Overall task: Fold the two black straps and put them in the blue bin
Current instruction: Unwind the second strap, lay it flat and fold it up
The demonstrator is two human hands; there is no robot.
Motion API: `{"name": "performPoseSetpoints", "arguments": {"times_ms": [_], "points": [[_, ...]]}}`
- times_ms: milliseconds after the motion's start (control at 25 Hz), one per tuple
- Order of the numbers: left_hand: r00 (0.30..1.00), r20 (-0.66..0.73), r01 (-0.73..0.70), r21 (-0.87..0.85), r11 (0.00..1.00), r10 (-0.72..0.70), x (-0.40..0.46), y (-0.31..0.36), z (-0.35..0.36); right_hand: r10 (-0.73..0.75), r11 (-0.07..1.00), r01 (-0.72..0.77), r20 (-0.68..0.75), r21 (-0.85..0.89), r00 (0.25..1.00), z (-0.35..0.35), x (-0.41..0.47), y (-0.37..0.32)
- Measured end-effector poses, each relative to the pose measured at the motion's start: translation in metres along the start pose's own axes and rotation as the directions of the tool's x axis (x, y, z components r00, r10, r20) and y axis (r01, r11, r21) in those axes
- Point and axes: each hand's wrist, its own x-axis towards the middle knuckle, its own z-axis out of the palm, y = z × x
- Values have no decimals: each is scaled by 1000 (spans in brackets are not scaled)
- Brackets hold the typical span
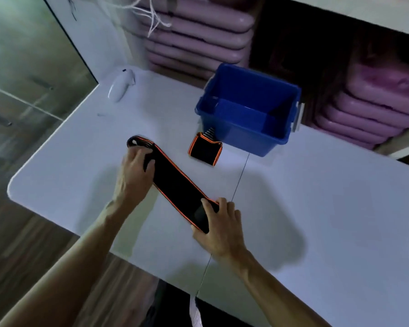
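A white plastic handheld controller lies on the white tabletop well beyond the left hand. That hand grips the far end of a long black strap with orange edging; the right hand pinches its near end. Beyond them, a folded black strap touches the open blue plastic bin.

white table | white controller far-left corner | pink stacked cushions behind
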Motion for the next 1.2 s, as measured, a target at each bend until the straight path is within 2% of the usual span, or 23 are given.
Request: {"name": "performPoseSetpoints", "arguments": {"times_ms": [40, 80, 200, 320, 720, 880, 1080, 1200], "points": [[993, 98, -76, 83, 994, 67, -13, -1, 11, 4, 1000, -4, 0, -9, 1000, 1, 4, -5], [976, 213, -77, 142, 987, 45, -20, -9, 23, 7, 1000, -7, -7, -18, 1000, 2, 6, -9], [934, 320, 86, 223, 971, -157, -14, -30, 43, 26, 998, -28, -42, -55, 999, 5, 8, -13], [943, 317, 18, 255, 967, -101, -6, -37, 45, 38, 995, -42, -48, -88, 998, 8, 8, -17], [927, 372, -53, 267, 962, -52, 19, -49, 41, 35, 990, -37, -18, -136, 999, 13, 5, -24], [977, 208, -85, 200, 976, 43, -14, -25, 42, 35, 991, -38, -23, -130, 999, 19, -1, -24], [960, 280, -39, 162, 986, -8, -34, -17, 65, 21, 994, -28, -65, -109, 998, 23, -10, -26], [953, 295, -118, 146, 982, 71, -16, -23, 67, 0, 996, -7, -75, -93, 997, 26, -15, -25]]}}
